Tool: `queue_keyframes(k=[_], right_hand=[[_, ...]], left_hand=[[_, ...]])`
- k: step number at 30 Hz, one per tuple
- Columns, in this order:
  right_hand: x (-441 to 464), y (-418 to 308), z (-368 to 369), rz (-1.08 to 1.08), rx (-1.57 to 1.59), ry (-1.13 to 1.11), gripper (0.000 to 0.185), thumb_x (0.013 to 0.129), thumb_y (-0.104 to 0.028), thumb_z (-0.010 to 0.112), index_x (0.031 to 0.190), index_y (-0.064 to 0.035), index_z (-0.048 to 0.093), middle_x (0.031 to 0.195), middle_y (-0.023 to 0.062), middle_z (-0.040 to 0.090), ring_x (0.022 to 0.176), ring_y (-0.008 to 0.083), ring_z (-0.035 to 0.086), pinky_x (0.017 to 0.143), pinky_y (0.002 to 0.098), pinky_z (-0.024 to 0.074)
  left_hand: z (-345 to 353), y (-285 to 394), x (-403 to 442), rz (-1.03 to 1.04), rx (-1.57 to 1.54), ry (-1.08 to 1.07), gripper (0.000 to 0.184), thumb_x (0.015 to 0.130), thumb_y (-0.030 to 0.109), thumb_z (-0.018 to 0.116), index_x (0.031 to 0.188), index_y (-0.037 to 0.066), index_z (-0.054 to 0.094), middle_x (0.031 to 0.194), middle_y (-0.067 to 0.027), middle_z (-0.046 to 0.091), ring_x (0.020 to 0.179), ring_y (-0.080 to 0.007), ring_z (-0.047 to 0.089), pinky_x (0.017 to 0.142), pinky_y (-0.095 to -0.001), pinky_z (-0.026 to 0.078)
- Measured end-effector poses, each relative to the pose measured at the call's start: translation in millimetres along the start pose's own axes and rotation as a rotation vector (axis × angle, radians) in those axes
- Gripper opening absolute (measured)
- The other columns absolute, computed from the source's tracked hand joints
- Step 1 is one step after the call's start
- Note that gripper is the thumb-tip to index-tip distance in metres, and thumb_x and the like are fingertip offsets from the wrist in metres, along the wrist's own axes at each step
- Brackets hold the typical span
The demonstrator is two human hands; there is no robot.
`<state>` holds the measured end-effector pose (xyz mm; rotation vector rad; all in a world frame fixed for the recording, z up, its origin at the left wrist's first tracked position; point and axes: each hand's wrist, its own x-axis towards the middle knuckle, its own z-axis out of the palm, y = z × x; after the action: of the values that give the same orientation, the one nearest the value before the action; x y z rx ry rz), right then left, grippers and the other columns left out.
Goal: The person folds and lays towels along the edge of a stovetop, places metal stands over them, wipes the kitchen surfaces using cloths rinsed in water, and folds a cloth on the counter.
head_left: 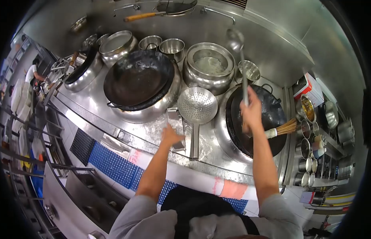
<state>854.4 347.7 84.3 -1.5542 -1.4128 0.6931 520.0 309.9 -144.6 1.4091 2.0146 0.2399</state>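
My right hand (252, 109) is closed around the long handle of a metal ladle (235, 39), whose bowl points up toward the back wall. Beneath that hand sits a dark wok (269, 111) on the right burner. A bamboo wok brush (286, 127) with a pale binding lies across this wok, its other end partly behind my right arm. My left hand (170, 136) hovers over the steel stovetop with its fingers apart and nothing in them. Just right of it, a perforated skimmer (197, 105) lies with its handle toward me.
Another dark wok (139, 79) occupies the left burner. Behind stands a large steel pot (209, 65) holding pale liquid, beside smaller steel pots (172, 47). Several seasoning containers (303, 147) line the right side. A person (32, 73) works at the far left.
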Motion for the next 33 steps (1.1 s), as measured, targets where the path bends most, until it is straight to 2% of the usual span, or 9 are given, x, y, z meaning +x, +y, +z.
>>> queue_keyframes(k=[5,9,11,14,15,23,26,30,33], right_hand=[[205,57,-11,-0.552,-0.46,0.433,0.066,0.08,-0.006,0.066,0.143,0.0049,0.053,0.095,0.0187,0.073,0.076,0.0226,0.07,0.071,0.0364,0.0552],[141,4,-16,-0.156,0.054,-0.111,0.062,0.082,-0.006,0.066,0.141,0.0053,0.054,0.088,0.0176,0.069,0.055,0.0147,0.062,0.052,0.0331,0.049],[95,6,-37,-0.035,-0.102,-0.191,0.062,0.081,-0.006,0.067,0.141,0.0059,0.054,0.1,0.0223,0.072,0.073,0.0231,0.071,0.067,0.036,0.0556],[28,77,-54,-0.56,-0.435,0.175,0.065,0.08,-0.001,0.061,0.144,0.003,0.052,0.11,0.0221,0.073,0.094,0.0328,0.073,0.085,0.0407,0.055],[-19,50,-70,-0.257,-0.381,0.075,0.066,0.08,-0.004,0.063,0.145,0.0011,0.053,0.127,0.0302,0.065,0.118,0.0437,0.064,0.102,0.0449,0.049],[-185,129,-179,-0.03,-0.525,0.053,0.074,0.075,0.008,0.062,0.147,0.0004,0.051,0.132,0.0263,0.064,0.127,0.0404,0.061,0.109,0.0406,0.0465],[-224,142,-203,-0.003,-0.381,0.025,0.073,0.076,0.01,0.061,0.147,0.0022,0.05,0.141,0.0262,0.059,0.134,0.0365,0.057,0.113,0.0387,0.043],[-254,139,-222,0.167,-0.248,0.147,0.068,0.082,0.004,0.064,0.148,-0.0022,0.051,0.131,0.0264,0.065,0.118,0.0381,0.065,0.103,0.0396,0.0486],[-258,141,-234,0.185,-0.011,0.219,0.065,0.085,0.007,0.063,0.148,0.0006,0.049,0.116,0.019,0.068,0.105,0.0224,0.067,0.093,0.0321,0.0512]], left_hand=[[-14,-4,-84,-0.004,-0.07,-0.091,0.094,0.07,0.04,0.09,0.138,-0.006,0.044,0.142,-0.0341,0.048,0.132,-0.046,0.051,0.107,-0.0461,0.048],[-5,-18,-92,0.043,-0.148,0.088,0.078,0.071,0.041,0.091,0.119,-0.007,0.054,0.13,-0.0318,0.053,0.121,-0.0434,0.057,0.099,-0.0476,0.051],[-5,-12,-103,0.133,-0.162,0.252,0.076,0.07,0.044,0.091,0.113,-0.008,0.056,0.123,-0.0299,0.055,0.115,-0.0428,0.059,0.097,-0.0487,0.051],[2,-3,-101,0.145,-0.167,0.33,0.077,0.071,0.046,0.089,0.113,-0.009,0.055,0.118,-0.0275,0.056,0.111,-0.0426,0.059,0.096,-0.0495,0.051],[2,1,-103,0.129,-0.153,0.327,0.078,0.071,0.049,0.088,0.111,-0.009,0.056,0.119,-0.0291,0.056,0.111,-0.0444,0.059,0.096,-0.0493,0.051],[38,-8,-81,-0.089,-0.291,0.37,0.07,0.064,0.046,0.084,0.099,-0.013,0.069,0.097,-0.0292,0.073,0.094,-0.0442,0.072,0.084,-0.0476,0.057],[34,-18,-69,-0.144,-0.172,0.412,0.086,0.063,0.048,0.087,0.12,-0.011,0.061,0.119,-0.0324,0.065,0.115,-0.0452,0.062,0.098,-0.0484,0.051],[-11,101,-101,0.422,-0.361,0.759,0.06,0.083,0.025,0.082,0.13,-0.005,0.059,0.13,-0.0271,0.057,0.124,-0.0423,0.052,0.109,-0.0492,0.04],[25,233,-119,0.794,-0.343,0.394,0.04,0.088,0.026,0.075,0.114,-0.004,0.07,0.119,-0.0223,0.069,0.114,-0.0383,0.064,0.101,-0.0438,0.049]])
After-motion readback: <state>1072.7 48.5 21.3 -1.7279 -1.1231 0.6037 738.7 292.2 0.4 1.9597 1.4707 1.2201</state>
